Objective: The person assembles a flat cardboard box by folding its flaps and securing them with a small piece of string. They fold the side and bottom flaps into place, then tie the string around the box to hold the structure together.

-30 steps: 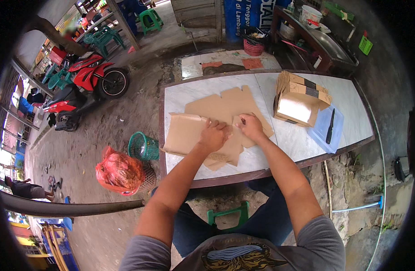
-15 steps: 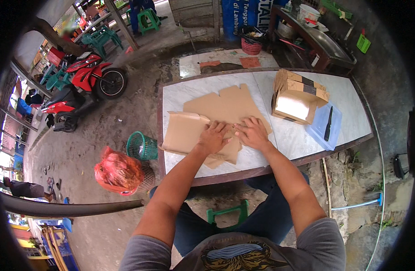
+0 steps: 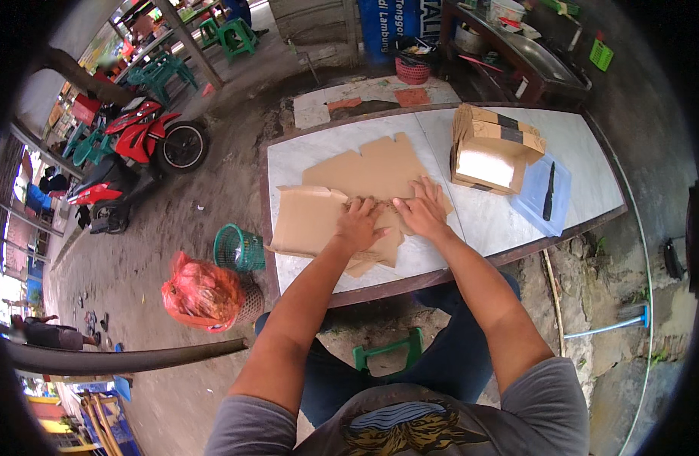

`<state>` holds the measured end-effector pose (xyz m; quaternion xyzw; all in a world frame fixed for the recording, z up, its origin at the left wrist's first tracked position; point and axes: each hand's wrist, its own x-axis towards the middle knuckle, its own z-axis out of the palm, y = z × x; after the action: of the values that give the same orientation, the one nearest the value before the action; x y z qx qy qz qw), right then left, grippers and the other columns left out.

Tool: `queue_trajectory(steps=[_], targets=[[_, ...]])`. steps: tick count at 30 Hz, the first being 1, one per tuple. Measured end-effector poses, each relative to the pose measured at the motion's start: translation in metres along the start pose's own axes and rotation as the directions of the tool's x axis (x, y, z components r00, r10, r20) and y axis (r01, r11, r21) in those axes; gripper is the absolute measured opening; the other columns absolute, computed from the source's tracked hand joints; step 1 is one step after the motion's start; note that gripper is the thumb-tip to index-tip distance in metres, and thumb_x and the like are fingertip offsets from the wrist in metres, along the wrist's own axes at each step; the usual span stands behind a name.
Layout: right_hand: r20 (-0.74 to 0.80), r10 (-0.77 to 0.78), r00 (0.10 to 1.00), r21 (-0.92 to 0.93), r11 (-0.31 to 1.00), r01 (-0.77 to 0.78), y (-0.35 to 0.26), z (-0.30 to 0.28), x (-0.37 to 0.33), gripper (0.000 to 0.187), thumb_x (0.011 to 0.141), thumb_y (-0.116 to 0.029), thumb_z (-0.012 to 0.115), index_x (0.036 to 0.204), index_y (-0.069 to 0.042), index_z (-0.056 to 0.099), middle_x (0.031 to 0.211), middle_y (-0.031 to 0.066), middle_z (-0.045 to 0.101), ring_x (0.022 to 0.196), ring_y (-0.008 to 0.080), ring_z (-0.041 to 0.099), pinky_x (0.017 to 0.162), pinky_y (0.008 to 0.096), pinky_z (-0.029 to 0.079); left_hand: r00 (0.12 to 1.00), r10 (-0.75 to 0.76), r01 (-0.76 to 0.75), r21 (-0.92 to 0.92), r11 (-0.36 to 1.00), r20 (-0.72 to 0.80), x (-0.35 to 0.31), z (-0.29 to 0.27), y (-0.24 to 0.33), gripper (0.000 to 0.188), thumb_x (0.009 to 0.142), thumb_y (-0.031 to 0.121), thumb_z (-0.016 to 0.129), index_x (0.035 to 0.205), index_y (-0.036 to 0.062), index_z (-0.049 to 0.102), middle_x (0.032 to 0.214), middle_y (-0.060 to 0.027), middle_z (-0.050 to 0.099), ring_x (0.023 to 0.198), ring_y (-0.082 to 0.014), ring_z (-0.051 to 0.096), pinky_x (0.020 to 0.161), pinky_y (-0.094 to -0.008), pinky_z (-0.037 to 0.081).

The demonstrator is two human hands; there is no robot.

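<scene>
A flattened brown cardboard box (image 3: 372, 163) with notched edges and a raised side flap lies on the marble-topped table (image 3: 486, 235). My left hand (image 3: 358, 222) rests palm down on the cardboard near its middle crease, fingers spread. Just to its right, my right hand (image 3: 423, 209) presses flat on the same sheet, with its fingers stretched out toward the far side. The thumbs point toward each other across a narrow gap. What lies directly under the palms is hidden.
Folded cardboard boxes (image 3: 490, 152) stand together at the right, beside a blue translucent plastic container (image 3: 528, 199) with a black knife (image 3: 549, 190) on it. Left of the table are a green basket (image 3: 239, 247) and a red plastic bag (image 3: 201, 292). A red motorbike (image 3: 136, 152) stands farther off.
My right hand has slid a little away from me, its fingers now straighter over the cardboard. The left hand stays nearly in place. The whole view has shifted slightly.
</scene>
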<state>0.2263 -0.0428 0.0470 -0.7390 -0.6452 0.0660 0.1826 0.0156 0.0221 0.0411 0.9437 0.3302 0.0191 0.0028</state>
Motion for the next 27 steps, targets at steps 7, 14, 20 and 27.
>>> queue_trajectory(steps=[7, 14, 20, 27], targets=[[-0.079, 0.143, 0.987, 0.095, 0.986, -0.135, 0.008, 0.013, -0.015, 0.061, 0.107, -0.058, 0.042, 0.115, -0.011, 0.081, 0.163, 0.0146, 0.041, 0.157, 0.039, 0.02, 0.125, 0.0639, 0.011, 1.0, -0.016, 0.016, 0.013, 1.0, 0.019, 0.002, -0.003, 0.005, 0.073, 0.097, 0.067, 0.054, 0.153, 0.0205, 0.047, 0.155, -0.0101, 0.046, 0.143, -0.0343, 0.043, 0.109, -0.0573, 0.041], [-0.031, 0.294, 0.955, 0.086, 0.953, -0.29, -0.007, 0.0, -0.008, 0.063, 0.106, -0.06, 0.04, 0.115, -0.013, 0.082, 0.166, 0.0137, 0.038, 0.159, 0.0385, 0.017, 0.125, 0.0647, 0.01, 0.998, -0.041, 0.041, -0.007, 0.999, 0.045, -0.001, -0.001, 0.005, 0.075, 0.098, 0.069, 0.05, 0.157, 0.0218, 0.044, 0.159, -0.008, 0.042, 0.145, -0.0332, 0.04, 0.114, -0.0591, 0.037], [-0.018, 0.132, 0.991, -0.134, 0.982, -0.134, -0.008, -0.002, -0.004, 0.063, 0.106, -0.06, 0.039, 0.117, -0.013, 0.081, 0.165, 0.014, 0.04, 0.158, 0.04, 0.017, 0.124, 0.0676, 0.008, 0.996, -0.049, 0.051, -0.021, 0.998, 0.08, -0.001, -0.006, 0.008, 0.076, 0.098, 0.069, 0.051, 0.156, 0.0217, 0.046, 0.16, -0.0079, 0.042, 0.146, -0.0334, 0.038, 0.115, -0.0623, 0.035], [0.038, 0.068, 0.997, -0.133, 0.989, -0.062, -0.013, -0.018, -0.01, 0.055, 0.106, -0.056, 0.043, 0.125, -0.019, 0.078, 0.162, 0.0157, 0.043, 0.158, 0.0396, 0.018, 0.124, 0.068, 0.006, 0.999, -0.019, 0.017, -0.048, 0.999, -0.048, -0.001, 0.004, 0.005, 0.07, 0.094, 0.063, 0.062, 0.15, 0.0207, 0.053, 0.156, -0.0113, 0.046, 0.144, -0.0386, 0.041, 0.111, -0.0616, 0.038]])
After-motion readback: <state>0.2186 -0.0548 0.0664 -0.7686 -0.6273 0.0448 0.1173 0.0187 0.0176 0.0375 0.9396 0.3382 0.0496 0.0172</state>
